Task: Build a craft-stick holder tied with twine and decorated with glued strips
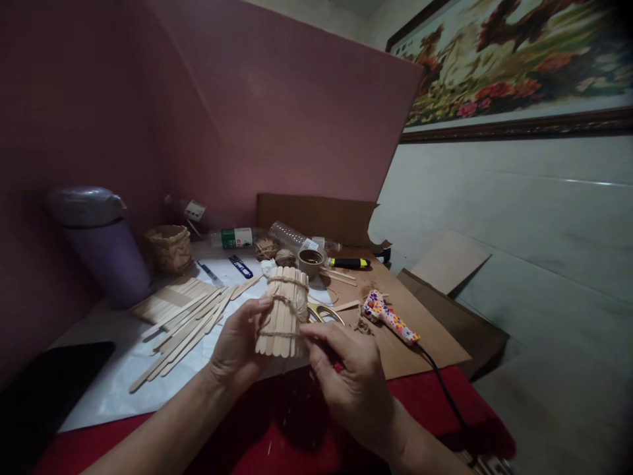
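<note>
A cylinder of wooden craft sticks (281, 316), bound with several rounds of brown twine, is held up, slightly tilted, over the table's front edge. My left hand (242, 340) is wrapped round its left side, thumb near the upper part. My right hand (351, 376) is closed in a pinch at its lower right edge, by the end of the lowest twine band. What those fingers pinch is hidden. Gold-handled scissors (326, 313) lie just behind, partly covered by the cylinder. Loose craft sticks (192, 326) are fanned out on white paper to the left.
At the right, a flower-patterned glue gun (390, 318) lies on cardboard (430, 343), its cord trailing forward. Behind are a small bowl (311, 264), twine balls (267, 248), plastic bottles (289, 235) and cutters (241, 266). A purple tumbler (106, 251) and woven basket (169, 251) stand left.
</note>
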Demonstrator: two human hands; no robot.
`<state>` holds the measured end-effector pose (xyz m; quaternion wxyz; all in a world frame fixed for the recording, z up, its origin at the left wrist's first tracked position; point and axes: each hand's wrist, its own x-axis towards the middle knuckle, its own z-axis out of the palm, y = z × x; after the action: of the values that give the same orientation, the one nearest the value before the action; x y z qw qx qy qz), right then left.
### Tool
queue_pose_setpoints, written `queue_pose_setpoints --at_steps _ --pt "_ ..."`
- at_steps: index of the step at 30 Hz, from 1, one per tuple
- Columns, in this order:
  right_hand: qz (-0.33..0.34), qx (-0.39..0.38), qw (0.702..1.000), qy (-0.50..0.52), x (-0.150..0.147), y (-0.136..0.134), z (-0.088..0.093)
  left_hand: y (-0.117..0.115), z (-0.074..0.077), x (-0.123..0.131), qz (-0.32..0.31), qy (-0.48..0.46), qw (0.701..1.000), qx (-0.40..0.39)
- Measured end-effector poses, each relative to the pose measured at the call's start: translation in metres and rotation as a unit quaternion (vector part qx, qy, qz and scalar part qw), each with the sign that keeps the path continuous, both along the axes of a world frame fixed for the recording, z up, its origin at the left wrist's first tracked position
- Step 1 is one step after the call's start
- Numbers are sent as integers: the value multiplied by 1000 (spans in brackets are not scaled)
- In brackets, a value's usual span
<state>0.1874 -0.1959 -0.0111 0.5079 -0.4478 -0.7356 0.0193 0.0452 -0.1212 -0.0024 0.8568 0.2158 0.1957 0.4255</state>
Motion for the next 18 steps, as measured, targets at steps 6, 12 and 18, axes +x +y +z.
queue_pose_setpoints --at_steps 6,12,18 --pt "2 -28 999 34 -2 -2 0 0 -1 0 -10 -5 1000 13" --pt "-4 -39 998 48 0 -2 1 1 -5 -2 -30 -1 999 43" --pt "-4 -37 999 7 6 2 7 0 -4 -2 -20 7 999 40"
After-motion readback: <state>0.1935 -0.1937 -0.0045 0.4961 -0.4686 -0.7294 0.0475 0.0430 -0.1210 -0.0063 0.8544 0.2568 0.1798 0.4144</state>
